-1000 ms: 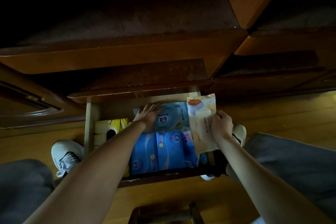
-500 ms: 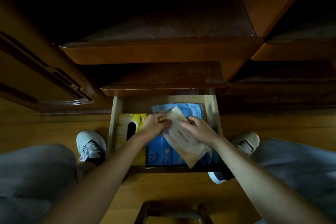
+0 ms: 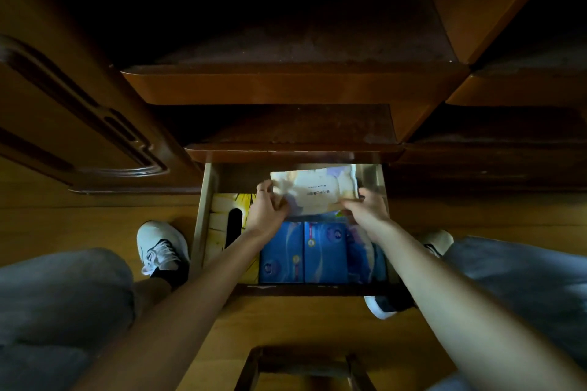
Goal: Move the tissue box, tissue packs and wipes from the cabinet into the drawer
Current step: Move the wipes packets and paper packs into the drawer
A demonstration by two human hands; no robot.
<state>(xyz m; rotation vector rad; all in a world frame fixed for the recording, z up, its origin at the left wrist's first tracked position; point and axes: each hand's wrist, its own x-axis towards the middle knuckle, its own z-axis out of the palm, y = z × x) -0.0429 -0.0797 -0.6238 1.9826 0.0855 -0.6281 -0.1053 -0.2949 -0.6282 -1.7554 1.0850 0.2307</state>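
The open wooden drawer point(image 3: 200, 219) sits low in front of me. A yellow tissue box point(image 3: 222, 219) with a dark slot lies at its left side. Blue tissue packs point(image 3: 303, 254) lie side by side in the near middle. A pale wipes pack point(image 3: 317, 189) lies crosswise at the back of the drawer. My left hand point(image 3: 268, 209) grips its left end and my right hand point(image 3: 365, 211) grips its right near edge. Whatever lies under the wipes pack is hidden.
The dark cabinet shelf point(image 3: 286, 86) overhangs the drawer, with an open cabinet door point(image 3: 79, 124) at left. My shoes point(image 3: 162, 247) and knees flank the drawer on the wooden floor. A wooden stool frame point(image 3: 301, 365) stands at the bottom edge.
The wipes pack went from upright at the drawer's right side, in my right hand only, to crosswise at the back of the drawer. My left hand left the blue pack and took the wipes.
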